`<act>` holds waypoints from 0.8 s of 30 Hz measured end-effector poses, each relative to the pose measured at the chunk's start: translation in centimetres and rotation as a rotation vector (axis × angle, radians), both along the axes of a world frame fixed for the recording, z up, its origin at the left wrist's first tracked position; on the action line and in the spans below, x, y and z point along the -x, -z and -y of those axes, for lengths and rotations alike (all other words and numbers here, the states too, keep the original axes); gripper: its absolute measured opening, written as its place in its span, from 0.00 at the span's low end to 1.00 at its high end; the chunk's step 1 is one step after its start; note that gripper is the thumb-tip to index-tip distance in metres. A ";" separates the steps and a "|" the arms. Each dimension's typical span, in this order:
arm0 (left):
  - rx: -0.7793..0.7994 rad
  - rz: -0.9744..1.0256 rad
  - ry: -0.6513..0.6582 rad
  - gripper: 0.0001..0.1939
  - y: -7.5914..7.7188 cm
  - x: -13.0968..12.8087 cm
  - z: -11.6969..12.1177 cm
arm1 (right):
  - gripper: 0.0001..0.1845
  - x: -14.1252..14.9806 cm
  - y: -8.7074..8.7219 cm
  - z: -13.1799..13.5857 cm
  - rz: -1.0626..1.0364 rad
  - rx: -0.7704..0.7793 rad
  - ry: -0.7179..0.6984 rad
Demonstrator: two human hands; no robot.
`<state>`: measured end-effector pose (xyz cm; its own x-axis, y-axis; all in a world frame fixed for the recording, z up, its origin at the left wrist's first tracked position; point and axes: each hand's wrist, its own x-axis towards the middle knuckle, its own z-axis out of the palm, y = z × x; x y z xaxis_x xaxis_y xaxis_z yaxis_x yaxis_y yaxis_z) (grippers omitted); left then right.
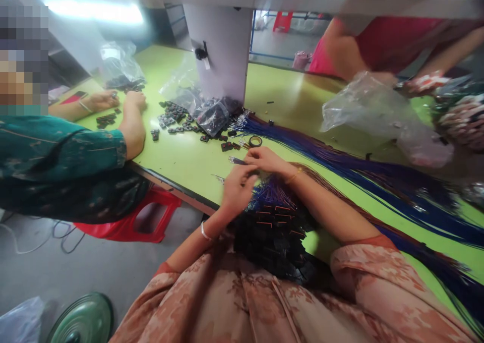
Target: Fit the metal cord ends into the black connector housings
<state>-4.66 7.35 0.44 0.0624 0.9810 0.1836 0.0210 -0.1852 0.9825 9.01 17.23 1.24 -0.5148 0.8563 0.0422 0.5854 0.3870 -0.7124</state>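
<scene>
My left hand (239, 190) and my right hand (267, 161) meet above the near edge of the green table. Both have curled fingers pressed together; whatever lies between them is too small or hidden to name. A thin dark piece with a metallic tip (236, 160) pokes out beside my right fingertips; I cannot tell whether it is held. Below my wrists lies a bundle of purple and blue wires (274, 194) with a pile of black parts (276, 242) against my lap. A roll of black tape (255, 141) and small black connector housings (227, 146) sit just beyond my right hand.
Long blue and brown wire bundles (321, 156) run across the green table (181, 169). Black housings (174, 116) lie by a plastic bag (214, 116) and a grey post (219, 50). Co-workers sit left and stand opposite. A red stool (151, 222) and green fan (83, 318) are left.
</scene>
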 end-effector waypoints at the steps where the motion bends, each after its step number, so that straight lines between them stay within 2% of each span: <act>1: -0.091 -0.102 0.086 0.12 -0.7 -1.1 1.0 | 0.11 0.3 -0.4 -0.2 0.050 0.012 -0.053; 4: -0.308 -0.372 0.445 0.14 -1.6 -4.4 3.5 | 0.07 2.2 -1.2 0.3 0.222 0.033 -0.233; 6: -0.419 -0.502 0.614 0.15 -1.4 -5.9 4.6 | 0.05 3.8 -1.1 1.2 0.314 0.025 -0.255; 9: -0.565 -0.581 0.659 0.17 -0.8 -6.1 5.1 | 0.05 5.3 -0.5 2.6 0.434 -0.006 -0.191; 12: -0.672 -0.547 0.523 0.13 -0.5 -3.9 3.6 | 0.07 5.5 0.3 3.6 0.483 -0.031 -0.171; 14: -0.651 -0.548 0.282 0.12 -0.3 -1.6 1.0 | 0.09 5.4 0.5 4.0 0.506 -0.055 -0.196; 16: -0.496 -0.583 -0.054 0.13 0.2 0.8 -2.9 | 0.10 5.5 0.6 4.2 0.542 -0.071 -0.218; 18: -0.322 -0.694 -0.254 0.15 1.2 3.1 -7.1 | 0.11 5.8 0.4 4.4 0.591 -0.084 -0.240; 20: -0.190 -0.849 -0.303 0.18 2.3 4.8 -10.7 | 0.12 6.0 0.2 4.4 0.632 -0.115 -0.246; 22: -0.151 -0.972 -0.214 0.18 3.4 5.9 -13.0 | 0.13 5.9 0.1 4.4 0.646 -0.139 -0.242; 24: -0.154 -1.038 -0.137 0.16 3.9 6.5 -13.9 | 0.13 5.5 0.1 4.3 0.623 -0.143 -0.246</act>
